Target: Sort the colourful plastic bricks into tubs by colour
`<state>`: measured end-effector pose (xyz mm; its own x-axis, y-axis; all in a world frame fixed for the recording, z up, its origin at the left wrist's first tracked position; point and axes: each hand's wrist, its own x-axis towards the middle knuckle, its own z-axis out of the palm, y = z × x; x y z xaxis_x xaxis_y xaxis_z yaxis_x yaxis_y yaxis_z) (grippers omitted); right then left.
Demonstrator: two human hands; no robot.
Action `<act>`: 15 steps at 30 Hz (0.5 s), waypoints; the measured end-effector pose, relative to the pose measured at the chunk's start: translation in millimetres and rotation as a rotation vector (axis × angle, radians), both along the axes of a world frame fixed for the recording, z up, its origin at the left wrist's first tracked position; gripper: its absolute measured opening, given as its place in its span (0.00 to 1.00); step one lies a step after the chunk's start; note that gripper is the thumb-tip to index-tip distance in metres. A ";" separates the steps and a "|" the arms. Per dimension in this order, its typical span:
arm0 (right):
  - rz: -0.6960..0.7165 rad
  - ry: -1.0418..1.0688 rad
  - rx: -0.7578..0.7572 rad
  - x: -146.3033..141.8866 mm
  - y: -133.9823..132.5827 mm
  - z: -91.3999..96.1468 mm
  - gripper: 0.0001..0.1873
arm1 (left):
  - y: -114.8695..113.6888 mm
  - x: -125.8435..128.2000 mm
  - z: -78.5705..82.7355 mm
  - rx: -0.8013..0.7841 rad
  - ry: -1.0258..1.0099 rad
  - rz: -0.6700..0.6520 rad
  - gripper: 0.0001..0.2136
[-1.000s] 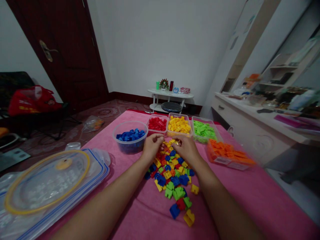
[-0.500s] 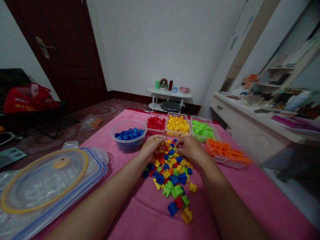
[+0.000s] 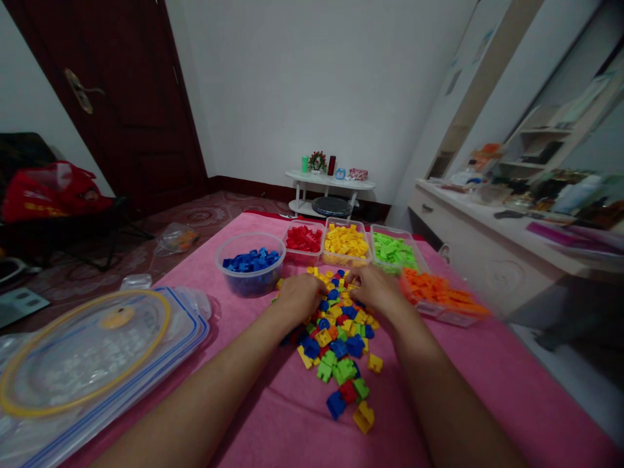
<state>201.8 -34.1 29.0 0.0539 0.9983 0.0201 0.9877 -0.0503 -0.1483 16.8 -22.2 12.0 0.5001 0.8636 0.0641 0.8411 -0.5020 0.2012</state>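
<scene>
The mixed plastic building blocks [image 3: 341, 329] lie loose mid-counter [image 3: 287, 416], trailing toward its near edge. Our left hand [image 3: 302, 298] has just turned palm down into the pile's left side, so both our hands are now low among the blocks. Our right hand [image 3: 374, 286] stays curled at the pile's right; we cannot tell whether either grips anything. Toward the far edge stand a blue-block tub [image 3: 251, 286] and a yellow-block box [image 3: 345, 260].

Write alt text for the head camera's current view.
A person's left hand and right hand are at a multicoloured pile of toy bricks on a pink cloth. Plastic tubs of blue bricks, red bricks, yellow bricks, green bricks and orange bricks stand around its far side.
</scene>
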 end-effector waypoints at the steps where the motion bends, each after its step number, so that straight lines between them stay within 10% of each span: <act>1: 0.016 -0.003 -0.034 0.3 0.1 -3.2 0.14 | 0.0 0.4 -0.4 0.007 0.005 -0.002 0.14; 9: 0.008 0.007 -0.010 8.1 2.1 -13.7 0.04 | 6.2 -2.2 -1.5 0.026 -0.365 0.025 0.08; 15: -0.028 0.204 0.240 0.0 -6.9 24.3 0.08 | 9.6 5.1 1.8 -0.891 -1.305 0.110 0.04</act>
<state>201.8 -41.1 53.3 0.1085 0.9646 0.2405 0.9349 -0.0168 -0.3546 21.8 -12.6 13.9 0.4440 0.8843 -0.1443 -0.1163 0.2165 0.9693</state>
